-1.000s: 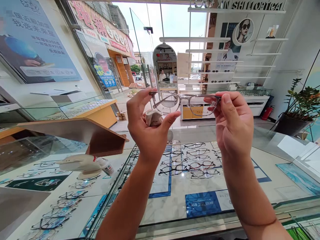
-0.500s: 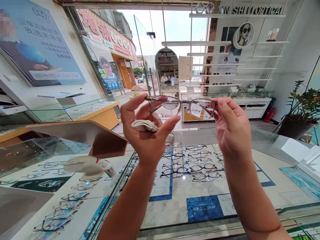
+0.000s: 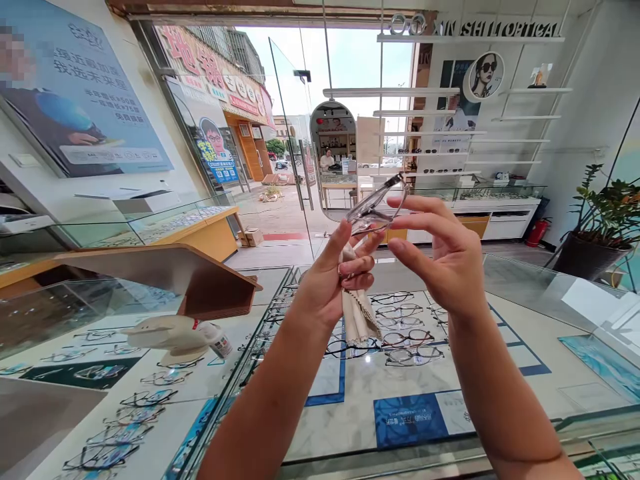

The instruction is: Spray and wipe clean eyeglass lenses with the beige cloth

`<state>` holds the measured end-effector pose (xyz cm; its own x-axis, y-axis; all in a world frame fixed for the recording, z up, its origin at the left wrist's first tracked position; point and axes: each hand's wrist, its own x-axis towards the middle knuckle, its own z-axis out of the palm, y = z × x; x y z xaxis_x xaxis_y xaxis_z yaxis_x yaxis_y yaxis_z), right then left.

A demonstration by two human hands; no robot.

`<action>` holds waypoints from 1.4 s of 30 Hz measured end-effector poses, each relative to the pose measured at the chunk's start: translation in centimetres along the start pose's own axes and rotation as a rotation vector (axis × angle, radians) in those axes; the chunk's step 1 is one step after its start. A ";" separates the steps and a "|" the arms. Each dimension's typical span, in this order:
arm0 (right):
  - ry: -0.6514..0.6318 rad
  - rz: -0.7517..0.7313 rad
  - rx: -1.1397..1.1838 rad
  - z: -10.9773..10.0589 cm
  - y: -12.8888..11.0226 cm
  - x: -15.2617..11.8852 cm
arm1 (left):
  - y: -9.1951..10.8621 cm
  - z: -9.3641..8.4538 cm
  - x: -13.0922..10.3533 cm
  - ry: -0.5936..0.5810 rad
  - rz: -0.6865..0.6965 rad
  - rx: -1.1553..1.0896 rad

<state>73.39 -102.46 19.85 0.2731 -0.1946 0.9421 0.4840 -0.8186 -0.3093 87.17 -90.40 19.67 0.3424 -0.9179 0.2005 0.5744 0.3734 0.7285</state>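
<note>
A pair of clear-framed eyeglasses (image 3: pixel 373 212) is tilted on its side above the glass counter. My left hand (image 3: pixel 327 277) grips it between thumb and fingers. Bunched under the curled lower fingers of that hand, a cream cleaning cloth (image 3: pixel 359 317) hangs down. My right hand (image 3: pixel 445 250) is at the right end of the eyeglasses, thumb and fingers apart. Its fingertips overlap the frame's edge; whether they touch it I cannot tell. Below both hands, several eyeglass frames (image 3: pixel 400 311) lie in rows in the display case.
A dolphin-shaped stand (image 3: pixel 165 331) and a small bottle (image 3: pixel 217 339) are on the left, beside a wooden shelf piece (image 3: pixel 215 283). A blue-and-white card (image 3: pixel 410 420) lies in front. Farther back are a tall mirror (image 3: pixel 334 160), a potted plant (image 3: pixel 595 233) and a red fire extinguisher (image 3: pixel 538 232).
The eyeglasses have turned from facing level across both hands to a tilted side view. My right hand has loosened from their right side and spread its fingers. The cloth now hangs below my left hand.
</note>
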 end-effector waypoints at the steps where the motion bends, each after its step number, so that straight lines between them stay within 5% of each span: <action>1: 0.010 -0.018 0.001 -0.1 0.1 0.0 | -0.1 0.1 0.0 -0.009 -0.053 -0.039; 13: -0.064 0.019 -0.028 -2.7 -1.9 -1.5 | -2.4 0.6 -1.1 -0.112 -0.430 -0.221; 23: -0.215 0.076 -0.115 -9.0 -7.1 -2.2 | -6.7 2.7 -2.3 -0.244 -0.584 -0.082; 28: -0.348 0.111 -0.317 -13.8 -5.7 -6.2 | -11.0 -2.6 -3.4 -0.310 -0.672 0.084; 34: -0.754 0.057 -0.662 -20.0 0.2 -16.8 | -12.9 -11.8 -6.8 -0.233 -0.663 0.093; 38: -0.835 0.036 -0.749 -21.4 3.1 -22.6 | -13.4 -14.2 -7.2 -0.280 -0.659 0.056; 42: -0.891 0.117 -0.770 -21.1 5.2 -24.6 | -14.1 -14.9 -6.6 -0.359 -0.699 0.044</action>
<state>51.63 -113.30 -2.23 0.9131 -0.0942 0.3966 -0.1275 -0.9901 0.0584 87.85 -87.59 -1.70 -0.3527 -0.9280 -0.1201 0.5352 -0.3054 0.7876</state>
